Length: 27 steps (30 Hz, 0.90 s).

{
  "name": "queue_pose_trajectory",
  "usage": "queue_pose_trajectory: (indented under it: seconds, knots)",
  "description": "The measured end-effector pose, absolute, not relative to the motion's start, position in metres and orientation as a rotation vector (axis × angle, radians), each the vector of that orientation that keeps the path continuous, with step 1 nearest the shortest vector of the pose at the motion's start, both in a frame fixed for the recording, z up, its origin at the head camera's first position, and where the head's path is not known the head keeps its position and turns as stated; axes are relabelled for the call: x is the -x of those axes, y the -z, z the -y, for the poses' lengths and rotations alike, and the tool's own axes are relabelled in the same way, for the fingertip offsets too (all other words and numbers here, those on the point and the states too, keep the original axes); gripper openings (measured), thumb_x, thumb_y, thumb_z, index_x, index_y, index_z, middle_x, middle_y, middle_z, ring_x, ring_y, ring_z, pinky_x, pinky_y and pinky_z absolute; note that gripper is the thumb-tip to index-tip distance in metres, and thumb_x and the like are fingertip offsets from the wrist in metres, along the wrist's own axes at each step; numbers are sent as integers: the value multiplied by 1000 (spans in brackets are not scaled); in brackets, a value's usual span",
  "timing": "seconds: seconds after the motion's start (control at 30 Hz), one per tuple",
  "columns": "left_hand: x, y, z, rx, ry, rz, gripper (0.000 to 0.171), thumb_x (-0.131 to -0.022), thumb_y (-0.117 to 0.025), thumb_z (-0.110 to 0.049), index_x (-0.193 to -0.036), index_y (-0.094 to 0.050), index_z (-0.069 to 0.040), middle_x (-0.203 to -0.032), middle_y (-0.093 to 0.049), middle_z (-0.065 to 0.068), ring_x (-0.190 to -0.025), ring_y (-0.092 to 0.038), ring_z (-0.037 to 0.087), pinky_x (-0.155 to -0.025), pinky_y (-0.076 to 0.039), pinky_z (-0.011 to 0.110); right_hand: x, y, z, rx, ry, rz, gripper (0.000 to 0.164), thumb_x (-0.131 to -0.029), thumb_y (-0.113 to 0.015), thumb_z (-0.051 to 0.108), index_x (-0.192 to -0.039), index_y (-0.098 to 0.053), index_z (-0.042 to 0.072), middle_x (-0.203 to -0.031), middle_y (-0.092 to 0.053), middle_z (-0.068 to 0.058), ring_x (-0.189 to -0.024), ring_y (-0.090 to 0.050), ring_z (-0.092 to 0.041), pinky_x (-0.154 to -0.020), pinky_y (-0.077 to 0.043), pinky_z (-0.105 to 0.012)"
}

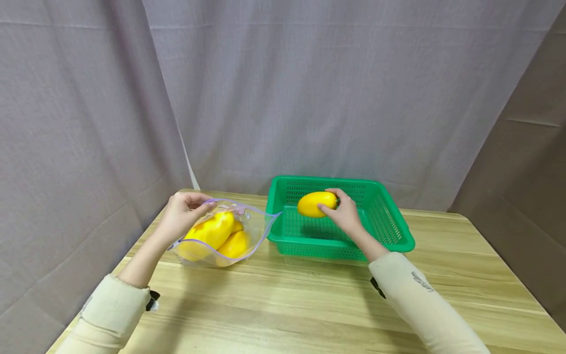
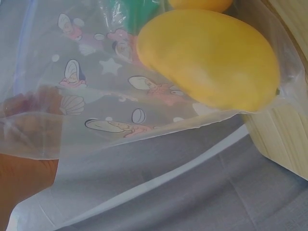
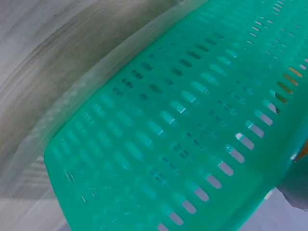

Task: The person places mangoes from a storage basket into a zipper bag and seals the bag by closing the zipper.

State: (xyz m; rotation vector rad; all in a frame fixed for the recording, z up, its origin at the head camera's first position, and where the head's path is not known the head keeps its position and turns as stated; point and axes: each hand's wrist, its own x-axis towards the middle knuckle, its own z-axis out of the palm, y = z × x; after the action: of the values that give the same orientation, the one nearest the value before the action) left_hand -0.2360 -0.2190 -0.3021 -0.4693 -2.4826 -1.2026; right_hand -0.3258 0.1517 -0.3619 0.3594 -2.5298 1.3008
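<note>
My left hand (image 1: 180,216) pinches the purple-edged rim of a clear zip bag (image 1: 257,221) at the left of the table. Several yellow mangoes (image 1: 212,232) lie inside it, and its mouth gapes. Seen in the left wrist view, one mango (image 2: 211,60) presses against the bag's printed plastic (image 2: 110,67). With thumb and fingers, my right hand (image 1: 346,214) grips another yellow mango (image 1: 315,204) above a green basket (image 1: 391,216). The right wrist view shows mostly the basket's slotted wall (image 3: 159,130); the held mango is mostly hidden there.
The basket stands right of the bag, near the table's back edge. Pale wood tabletop (image 1: 274,305) stretches in front of both. Grey curtains (image 1: 309,88) hang behind and along the sides.
</note>
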Motion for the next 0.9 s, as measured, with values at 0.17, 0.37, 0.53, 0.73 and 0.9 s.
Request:
queue_pose_trajectory:
  seconds: [0.17,0.37,0.53,0.73,0.9]
  knots:
    - [236,302,219,484,1196,2471,14,-88,-65,-9,-95,-72,2,-91,-72,17,-72,-61,-5,-67,-51,13,321,357,-151,-371,-1308,2516,50,-87,-68,20,-129,-50,-1,-116,-56,-20,-94,-56,-31,-69,-49,-26]
    - [238,303,219,490,1210,2463,14,-87,-66,-8,-94,-72,2,-90,-72,17,-72,-64,1,-67,-51,13,318,354,-151,-373,-1322,2505,48,-87,-68,22,-127,-52,0,-116,-57,-20,-93,-55,-30,-69,-48,-25]
    - [237,303,219,490,1207,2456,13,-87,-66,-7,-94,-72,3,-90,-72,16,-77,-69,19,-67,-51,13,312,350,-150,-404,-1334,2484,47,-87,-67,21,-127,-52,1,-117,-58,-19,-94,-56,-30,-69,-48,-23]
    - [236,302,219,493,1210,2448,14,-87,-66,-7,-94,-72,3,-91,-72,18,-80,-69,25,-68,-51,12,306,347,-148,-435,-1353,2462,45,-87,-68,18,-125,-53,1,-116,-59,-19,-95,-57,-29,-69,-49,-19]
    - [235,302,218,488,1213,2452,15,-87,-67,-9,-95,-72,3,-91,-72,17,-76,-68,13,-67,-51,12,300,343,-147,-450,-1382,2432,45,-87,-67,17,-126,-52,0,-118,-58,-20,-96,-59,-30,-70,-50,-18]
